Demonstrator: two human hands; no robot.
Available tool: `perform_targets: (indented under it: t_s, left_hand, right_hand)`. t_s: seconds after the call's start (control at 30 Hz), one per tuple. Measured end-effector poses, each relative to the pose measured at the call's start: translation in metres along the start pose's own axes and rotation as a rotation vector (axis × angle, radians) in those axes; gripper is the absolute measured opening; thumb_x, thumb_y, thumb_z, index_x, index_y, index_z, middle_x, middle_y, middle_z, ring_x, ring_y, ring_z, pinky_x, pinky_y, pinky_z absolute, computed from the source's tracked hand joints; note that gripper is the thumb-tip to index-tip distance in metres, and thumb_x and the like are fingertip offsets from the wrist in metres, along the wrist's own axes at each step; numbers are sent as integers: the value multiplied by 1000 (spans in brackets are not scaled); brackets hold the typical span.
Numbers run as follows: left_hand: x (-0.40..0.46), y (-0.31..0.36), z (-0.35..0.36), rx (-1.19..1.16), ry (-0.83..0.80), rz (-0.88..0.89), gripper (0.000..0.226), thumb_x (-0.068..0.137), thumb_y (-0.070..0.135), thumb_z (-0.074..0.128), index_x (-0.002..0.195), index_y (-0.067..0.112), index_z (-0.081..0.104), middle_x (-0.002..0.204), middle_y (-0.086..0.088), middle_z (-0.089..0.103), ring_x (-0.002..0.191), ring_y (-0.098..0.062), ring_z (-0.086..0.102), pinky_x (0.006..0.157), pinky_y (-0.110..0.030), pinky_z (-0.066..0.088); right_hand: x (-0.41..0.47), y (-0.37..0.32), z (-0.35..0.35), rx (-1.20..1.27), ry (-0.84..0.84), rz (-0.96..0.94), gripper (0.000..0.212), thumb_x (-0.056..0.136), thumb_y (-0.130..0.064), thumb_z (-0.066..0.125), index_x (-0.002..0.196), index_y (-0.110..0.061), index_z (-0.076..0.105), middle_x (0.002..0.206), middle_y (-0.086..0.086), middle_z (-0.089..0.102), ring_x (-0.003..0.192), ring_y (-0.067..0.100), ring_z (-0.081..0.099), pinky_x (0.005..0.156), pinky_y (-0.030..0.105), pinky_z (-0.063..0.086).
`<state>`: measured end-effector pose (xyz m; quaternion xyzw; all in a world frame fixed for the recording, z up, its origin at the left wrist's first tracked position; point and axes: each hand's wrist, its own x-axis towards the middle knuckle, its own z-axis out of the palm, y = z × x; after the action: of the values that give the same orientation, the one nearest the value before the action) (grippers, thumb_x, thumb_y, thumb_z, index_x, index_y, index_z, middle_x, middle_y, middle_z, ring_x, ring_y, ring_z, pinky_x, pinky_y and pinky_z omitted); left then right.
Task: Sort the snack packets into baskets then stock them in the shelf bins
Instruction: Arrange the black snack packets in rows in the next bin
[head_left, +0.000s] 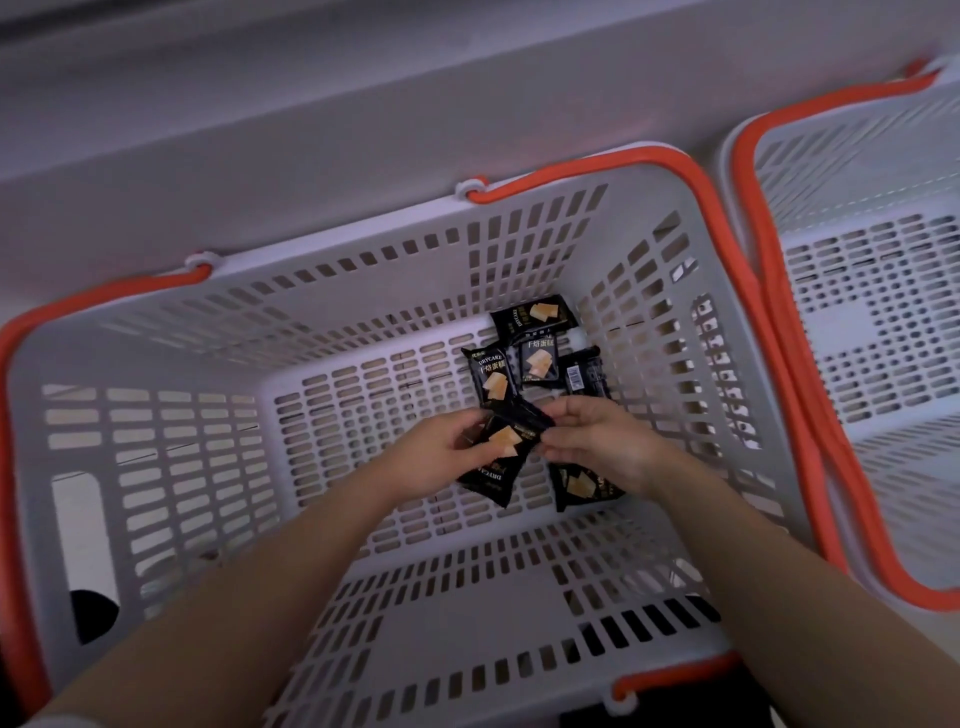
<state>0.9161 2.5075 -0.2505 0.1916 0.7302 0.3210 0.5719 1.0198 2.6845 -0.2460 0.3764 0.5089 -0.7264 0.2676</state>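
While both forearms reach down from the near rim into the grey basket (156, 467), the two hands meet over the middle of its slotted floor. Left hand (434, 457) pinches the left edge of a black snack packet (501, 452), thumb on top, fingers curled under. Right hand (597, 441) pinches the same packet at its upper right corner, fingertips curled onto the wrapper. Held packet is tilted, print upside down to the camera, lifted off the floor between the two hands; its lower end hangs toward the near side.

Just right of it, partly under the right hand, a second packet (582, 486) lies flat on the basket floor, face up. Past the hands, toward the far right corner of the floor, four more black packets: one (491, 376) face up just beyond the held one, touching or overlapping it, cannot tell which; one (540, 361) beside it; one barcode side up (582, 374) against the right wall; one (535, 314) farthest, against the far wall. Left half of the floor bare grey slots.

Orange handles (613, 161) folded down along the basket rim. Second grey basket (872, 312) with an orange handle stands just beside the first on the right, rims close; only part of it in frame. Beyond both baskets, a grey ledge (311, 104) runs across.
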Motion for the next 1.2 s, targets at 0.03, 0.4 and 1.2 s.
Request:
perform_targets:
  t_s: [0.03,0.4,1.2]
  left_hand:
    - [1,-2,0,-4,3,-29,30,90,35,56,118,25,58,111,4,65,101,-14,62,90,-33,49]
    - [-17,-27,-4,-403,279,-390,28,91,29,56,114,13,54,107,-9,62,95,-24,61,77,-34,47]
    - [-277,114,-41,-243,512,625,22,76,20,60,92,33,67,86,13,69,80,3,62,73,-12,47]
  right_hand:
    - [2,2,-2,-124,26,-1,19,88,3,56,99,-12,61,99,8,64,91,17,63,88,31,52]
    - [9,28,-2,-1664,0,191,28,91,-14,53,119,-7,54,122,11,55,110,26,54,85,34,45]
    - [-221,-125,135,-227,-83,-556,20,84,6,60,98,-8,59,84,2,72,79,14,71,66,21,55]
